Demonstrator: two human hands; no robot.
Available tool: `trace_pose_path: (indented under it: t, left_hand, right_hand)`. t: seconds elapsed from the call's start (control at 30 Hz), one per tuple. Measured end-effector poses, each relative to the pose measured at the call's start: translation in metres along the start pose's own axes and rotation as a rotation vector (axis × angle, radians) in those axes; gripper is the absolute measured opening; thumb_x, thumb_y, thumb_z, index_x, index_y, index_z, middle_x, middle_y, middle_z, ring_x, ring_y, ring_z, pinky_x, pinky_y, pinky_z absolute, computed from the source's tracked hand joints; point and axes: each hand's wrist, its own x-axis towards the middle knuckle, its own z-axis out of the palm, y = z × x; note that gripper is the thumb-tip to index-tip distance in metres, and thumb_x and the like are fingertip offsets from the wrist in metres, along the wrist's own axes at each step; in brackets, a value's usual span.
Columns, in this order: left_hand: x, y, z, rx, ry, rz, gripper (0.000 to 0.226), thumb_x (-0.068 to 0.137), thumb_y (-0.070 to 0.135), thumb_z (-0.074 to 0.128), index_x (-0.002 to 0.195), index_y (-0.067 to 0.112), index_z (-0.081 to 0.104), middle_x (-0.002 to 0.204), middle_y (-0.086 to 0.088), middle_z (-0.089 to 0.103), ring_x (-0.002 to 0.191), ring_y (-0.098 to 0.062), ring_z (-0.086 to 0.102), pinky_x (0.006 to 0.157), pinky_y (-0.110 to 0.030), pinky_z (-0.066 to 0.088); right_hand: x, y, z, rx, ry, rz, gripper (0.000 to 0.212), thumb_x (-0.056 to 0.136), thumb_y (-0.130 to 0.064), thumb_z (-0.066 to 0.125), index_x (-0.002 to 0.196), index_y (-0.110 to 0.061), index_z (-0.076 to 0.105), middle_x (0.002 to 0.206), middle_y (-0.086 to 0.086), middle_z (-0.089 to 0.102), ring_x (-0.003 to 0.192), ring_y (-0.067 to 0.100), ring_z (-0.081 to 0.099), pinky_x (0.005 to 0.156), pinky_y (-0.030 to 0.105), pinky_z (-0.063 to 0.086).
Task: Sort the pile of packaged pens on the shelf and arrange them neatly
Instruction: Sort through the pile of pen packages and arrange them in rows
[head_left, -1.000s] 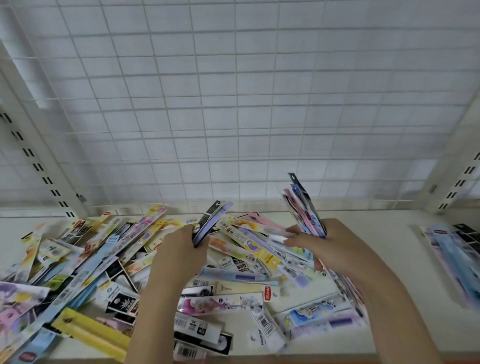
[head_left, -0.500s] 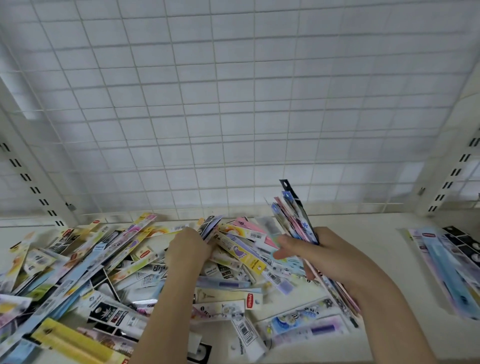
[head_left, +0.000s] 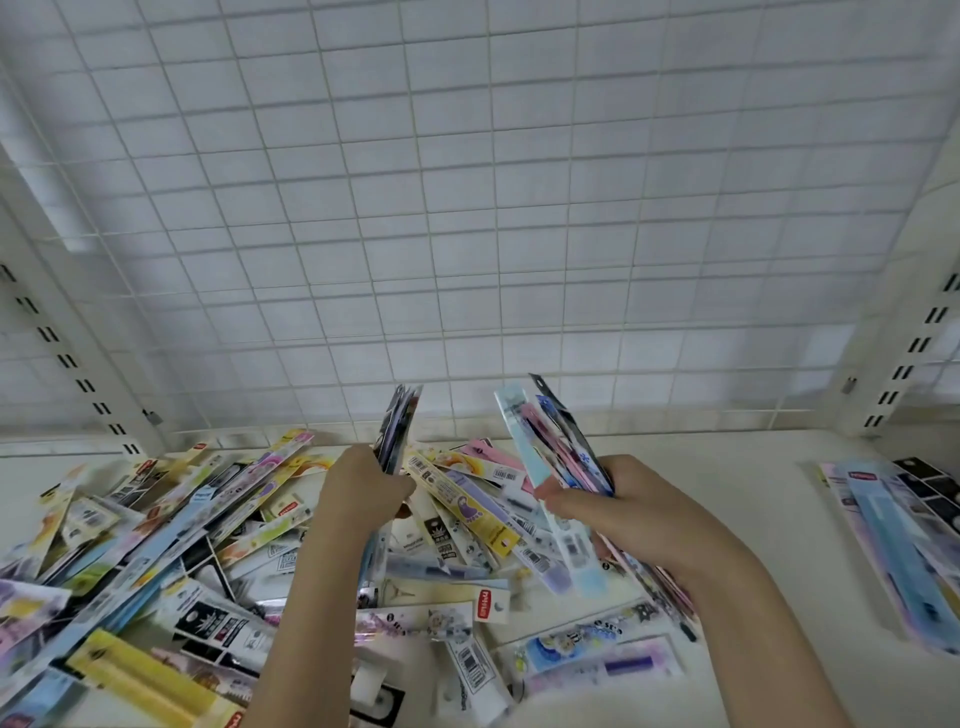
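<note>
My worry here is slippage: the fanned bundle of glossy pastel pen packets (head_left: 558, 447) in my right hand (head_left: 618, 512) is splayed at the top, and I judge that adding another slick sleeve could let the outer ones slide out and drop back into the heap. The dark purple-and-black pen packet (head_left: 397, 428) in my left hand (head_left: 363, 491) is held only near its lower end, so it could twist as I pass it across.

My left hand is closed around that packet, which stands nearly upright above the knuckles. My right hand is clamped on the bundle, thumb across its front, with packets sticking out above and below the fist.

The loose pile of colourful packaged pens (head_left: 171, 545) sprawls beneath and left of my left hand on the white shelf (head_left: 758, 499). A flat row of sorted pastel packets (head_left: 893, 540) lies well right of my right hand.
</note>
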Motion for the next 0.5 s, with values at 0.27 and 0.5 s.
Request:
trace_pose_path:
  t: [0.27, 0.5]
  left_hand:
    - [-0.016, 0.015, -0.003, -0.282, -0.098, 0.05, 0.009, 0.084, 0.006, 0.059, 0.09, -0.001, 0.063, 0.087, -0.017, 0.07, 0.078, -0.027, 0.071, 0.075, -0.035, 0.054]
    - [-0.02, 0.027, -0.007, -0.257, -0.057, 0.222, 0.011, 0.093, 0.014, 0.051, 0.091, 0.01, 0.061, 0.066, 0.001, 0.07, 0.064, -0.009, 0.066, 0.065, -0.022, 0.049]
  right_hand:
    - [0.001, 0.013, -0.011, -0.096, 0.198, 0.027, 0.026, 0.077, -0.026, 0.072, 0.097, -0.02, 0.056, 0.087, -0.003, 0.061, 0.071, 0.015, 0.058, 0.058, 0.025, 0.042]
    - [-0.005, 0.023, -0.025, -0.101, 0.333, 0.001, 0.019, 0.084, -0.022, 0.059, 0.071, -0.009, 0.064, 0.049, -0.01, 0.061, 0.045, 0.002, 0.05, 0.05, 0.02, 0.037]
